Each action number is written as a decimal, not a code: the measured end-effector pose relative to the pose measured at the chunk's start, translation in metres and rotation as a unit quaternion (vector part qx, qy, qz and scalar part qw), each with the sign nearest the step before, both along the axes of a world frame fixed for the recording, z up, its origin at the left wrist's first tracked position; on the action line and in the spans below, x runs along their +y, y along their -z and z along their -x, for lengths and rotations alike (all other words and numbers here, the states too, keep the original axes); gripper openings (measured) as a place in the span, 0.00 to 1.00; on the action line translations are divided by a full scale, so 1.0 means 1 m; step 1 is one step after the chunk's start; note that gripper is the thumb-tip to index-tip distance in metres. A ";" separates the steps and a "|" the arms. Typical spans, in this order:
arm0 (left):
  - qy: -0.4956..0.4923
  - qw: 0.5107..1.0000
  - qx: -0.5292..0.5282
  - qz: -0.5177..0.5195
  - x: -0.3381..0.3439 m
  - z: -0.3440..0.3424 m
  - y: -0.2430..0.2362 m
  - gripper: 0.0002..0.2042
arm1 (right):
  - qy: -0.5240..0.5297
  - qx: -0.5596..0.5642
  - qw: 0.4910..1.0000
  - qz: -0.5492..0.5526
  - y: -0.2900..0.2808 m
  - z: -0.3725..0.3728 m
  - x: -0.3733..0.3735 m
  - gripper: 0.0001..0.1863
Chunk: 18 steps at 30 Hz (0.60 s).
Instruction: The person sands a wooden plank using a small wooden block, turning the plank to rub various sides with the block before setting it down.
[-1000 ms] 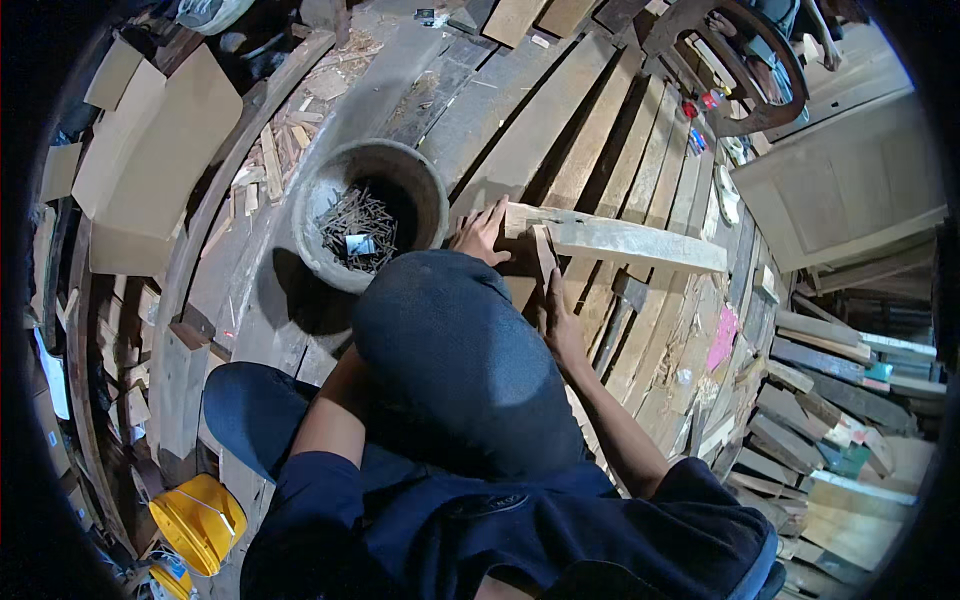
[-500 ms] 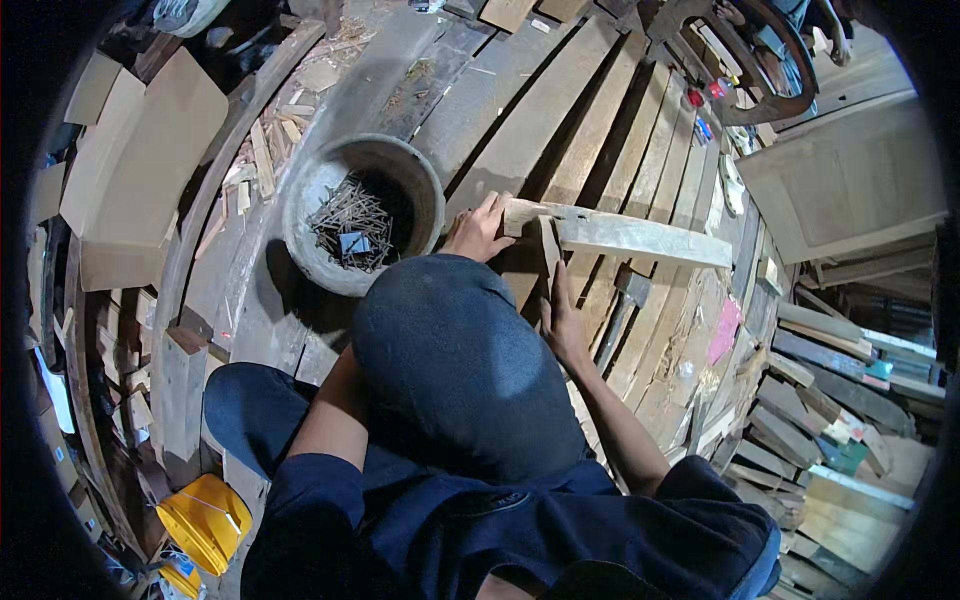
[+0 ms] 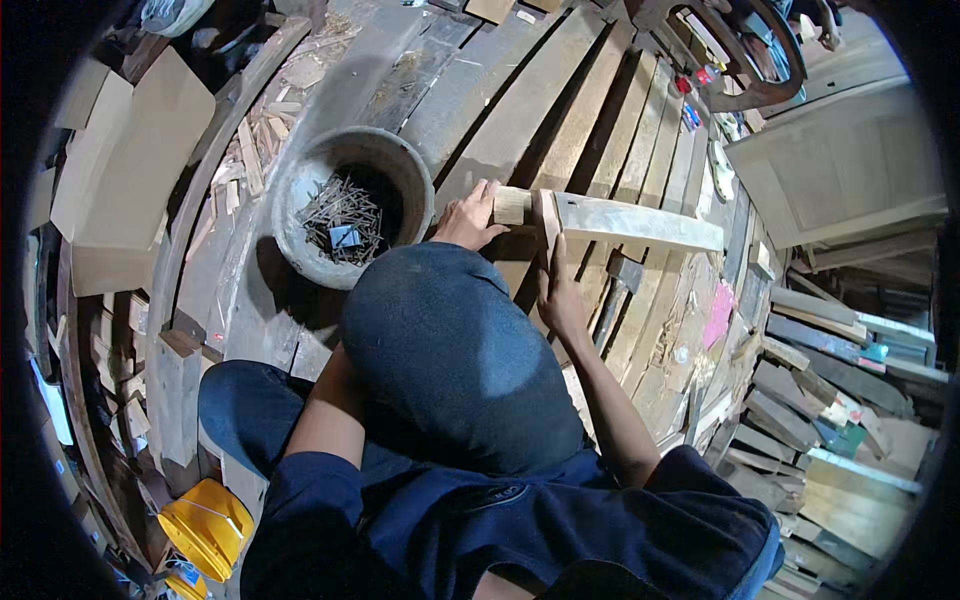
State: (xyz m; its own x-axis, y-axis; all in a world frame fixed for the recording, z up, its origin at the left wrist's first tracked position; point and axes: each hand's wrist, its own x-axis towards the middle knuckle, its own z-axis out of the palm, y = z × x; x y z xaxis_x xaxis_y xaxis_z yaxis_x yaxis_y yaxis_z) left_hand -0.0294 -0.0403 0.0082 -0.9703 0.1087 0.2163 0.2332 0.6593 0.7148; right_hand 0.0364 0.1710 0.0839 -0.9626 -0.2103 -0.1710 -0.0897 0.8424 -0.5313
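A long, slightly curved piece of wood lies crosswise beyond my raised knee. My left hand is closed round its left end, thumb toward me. In my right hand is a short thin wooden strip, pinched near its lower end with the fingers pointing up along it. The strip's upper part crosses the long piece near its left end. Close to the right hand, a hammer rests on the planks with its handle toward me. Left of my left hand stands a round grey bucket of nails.
Slatted planks with dark gaps form the floor. A cardboard box and wood scraps lie at the left, with a yellow bucket near lower left. Stacked boards fill the right side. A curved wooden frame stands far right.
The strip has shifted up and now overlaps the front of the long piece, where its top end sat at the piece's lower edge before. The whole view has moved slightly.
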 end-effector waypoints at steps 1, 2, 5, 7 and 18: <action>0.006 1.000 0.003 -0.023 0.000 0.001 0.001 0.39 | 0.016 0.001 1.000 -0.009 -0.001 0.012 -0.008 0.38; 0.012 0.999 0.007 -0.045 0.000 0.001 0.002 0.39 | 0.032 0.003 0.999 -0.017 -0.002 0.027 -0.018 0.38; 0.019 0.999 0.027 -0.033 0.015 0.009 -0.003 0.38 | 0.044 0.055 0.997 -0.031 0.017 0.054 -0.006 0.38; 0.017 1.000 0.009 -0.022 0.022 0.007 -0.002 0.38 | 0.035 0.049 0.998 -0.034 0.012 0.035 0.007 0.38; -0.006 0.997 0.079 0.013 0.005 0.007 0.011 0.37 | 0.042 0.022 0.997 -0.054 -0.014 0.028 0.005 0.37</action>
State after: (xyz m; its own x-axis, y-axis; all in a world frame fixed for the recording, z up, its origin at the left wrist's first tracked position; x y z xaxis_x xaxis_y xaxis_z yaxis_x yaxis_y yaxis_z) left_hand -0.0365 -0.0353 -0.0031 -0.9254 0.1049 0.3641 0.3336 0.6810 0.6518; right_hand 0.0086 0.1758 0.0982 -0.9830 -0.1110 -0.1461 -0.0373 0.9004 -0.4334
